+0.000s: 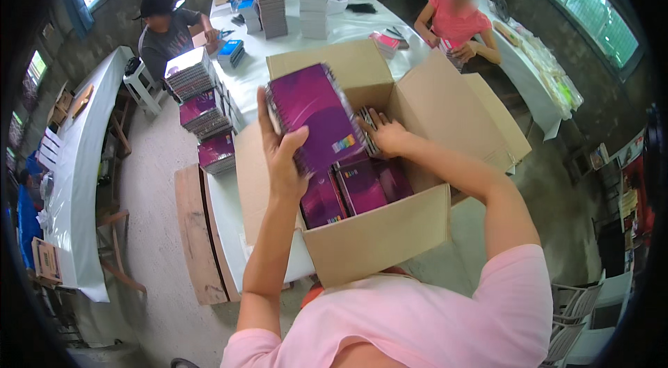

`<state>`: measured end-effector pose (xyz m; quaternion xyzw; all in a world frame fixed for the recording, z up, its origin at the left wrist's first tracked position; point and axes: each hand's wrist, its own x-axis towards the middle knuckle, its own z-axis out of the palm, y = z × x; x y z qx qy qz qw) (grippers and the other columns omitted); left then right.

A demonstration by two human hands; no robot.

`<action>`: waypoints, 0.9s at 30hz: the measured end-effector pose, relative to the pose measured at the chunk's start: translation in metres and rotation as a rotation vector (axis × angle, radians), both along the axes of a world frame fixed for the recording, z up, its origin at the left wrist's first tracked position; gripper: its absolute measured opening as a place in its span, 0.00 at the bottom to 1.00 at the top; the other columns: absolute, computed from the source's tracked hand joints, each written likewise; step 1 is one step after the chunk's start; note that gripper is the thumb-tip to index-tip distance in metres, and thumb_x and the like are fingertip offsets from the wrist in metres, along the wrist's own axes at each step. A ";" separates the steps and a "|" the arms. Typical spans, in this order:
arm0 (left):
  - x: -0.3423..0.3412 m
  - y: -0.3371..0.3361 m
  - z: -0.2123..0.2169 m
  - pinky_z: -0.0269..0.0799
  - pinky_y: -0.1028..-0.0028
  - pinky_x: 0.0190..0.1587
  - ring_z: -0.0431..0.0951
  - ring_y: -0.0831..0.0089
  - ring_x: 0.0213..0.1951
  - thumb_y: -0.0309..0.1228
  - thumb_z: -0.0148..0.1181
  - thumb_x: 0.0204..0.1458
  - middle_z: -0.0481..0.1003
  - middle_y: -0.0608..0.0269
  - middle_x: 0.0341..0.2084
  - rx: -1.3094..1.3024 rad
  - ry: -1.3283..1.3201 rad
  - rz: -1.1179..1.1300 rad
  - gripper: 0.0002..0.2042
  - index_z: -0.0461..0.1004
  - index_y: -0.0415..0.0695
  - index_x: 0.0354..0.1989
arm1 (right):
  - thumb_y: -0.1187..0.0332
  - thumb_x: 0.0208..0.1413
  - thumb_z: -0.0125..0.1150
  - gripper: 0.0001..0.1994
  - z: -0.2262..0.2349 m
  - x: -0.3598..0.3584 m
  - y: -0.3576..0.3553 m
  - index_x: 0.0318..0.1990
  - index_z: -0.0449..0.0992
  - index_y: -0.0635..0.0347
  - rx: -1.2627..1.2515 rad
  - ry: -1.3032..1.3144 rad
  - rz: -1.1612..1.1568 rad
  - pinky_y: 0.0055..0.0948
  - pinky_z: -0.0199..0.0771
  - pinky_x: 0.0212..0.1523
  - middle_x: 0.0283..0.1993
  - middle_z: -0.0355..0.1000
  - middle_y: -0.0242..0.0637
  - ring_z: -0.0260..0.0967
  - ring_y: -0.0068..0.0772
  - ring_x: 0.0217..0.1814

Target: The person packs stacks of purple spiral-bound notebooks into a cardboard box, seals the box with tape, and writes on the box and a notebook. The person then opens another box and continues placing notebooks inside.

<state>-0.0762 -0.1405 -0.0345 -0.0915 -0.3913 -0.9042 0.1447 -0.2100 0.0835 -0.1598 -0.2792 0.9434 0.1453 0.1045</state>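
Observation:
My left hand [280, 149] grips a purple spiral notebook [316, 114], or a small stack of them, by its left side above the open cardboard box [379, 239]. The thumb presses on the cover. Inside the box, purple notebooks [360, 187] stand packed side by side. My right hand [386, 133] reaches into the box with its fingers spread, resting on the spiral-bound edge of notebooks [367, 133] near the far middle. The held notebook partly hides the box's left inside.
Tall stacks of purple notebooks [209, 114] stand along the table's left edge. More stacks [271, 12] rise at the far end of the white table [348, 13]. One person [167, 30] works at the far left, another [463, 20] at the far right. A wooden bench [198, 236] stands left.

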 end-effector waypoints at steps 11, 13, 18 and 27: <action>0.007 0.010 0.021 0.72 0.71 0.50 0.71 0.68 0.48 0.21 0.52 0.40 0.65 0.56 0.50 0.032 0.138 0.077 0.42 0.43 0.54 0.67 | 0.64 0.35 0.67 0.43 0.025 0.029 0.007 0.58 0.54 0.82 -0.315 0.063 0.049 0.44 0.76 0.38 0.46 0.68 0.66 0.72 0.62 0.38; 0.011 -0.001 0.022 0.72 0.70 0.50 0.72 0.67 0.47 0.21 0.53 0.39 0.66 0.56 0.49 -0.024 0.136 0.134 0.42 0.44 0.53 0.67 | 0.66 0.38 0.64 0.35 0.021 0.050 -0.001 0.55 0.61 0.80 0.084 0.445 0.234 0.48 0.76 0.32 0.46 0.68 0.66 0.72 0.60 0.40; 0.023 -0.020 0.021 0.73 0.71 0.50 0.71 0.68 0.49 0.22 0.53 0.37 0.65 0.57 0.50 -0.028 0.123 0.219 0.43 0.44 0.52 0.67 | 0.69 0.42 0.58 0.21 0.009 0.041 -0.018 0.45 0.68 0.73 0.157 0.199 0.389 0.43 0.76 0.32 0.35 0.70 0.55 0.71 0.52 0.37; 0.021 -0.004 0.006 0.61 0.67 0.59 0.58 0.58 0.60 0.27 0.55 0.44 0.51 0.50 0.60 -0.106 0.018 -0.064 0.45 0.31 0.51 0.68 | 0.44 0.52 0.55 0.34 0.109 0.023 -0.024 0.63 0.57 0.50 -1.431 -0.755 -0.262 0.32 0.70 0.45 0.52 0.63 0.44 0.67 0.36 0.47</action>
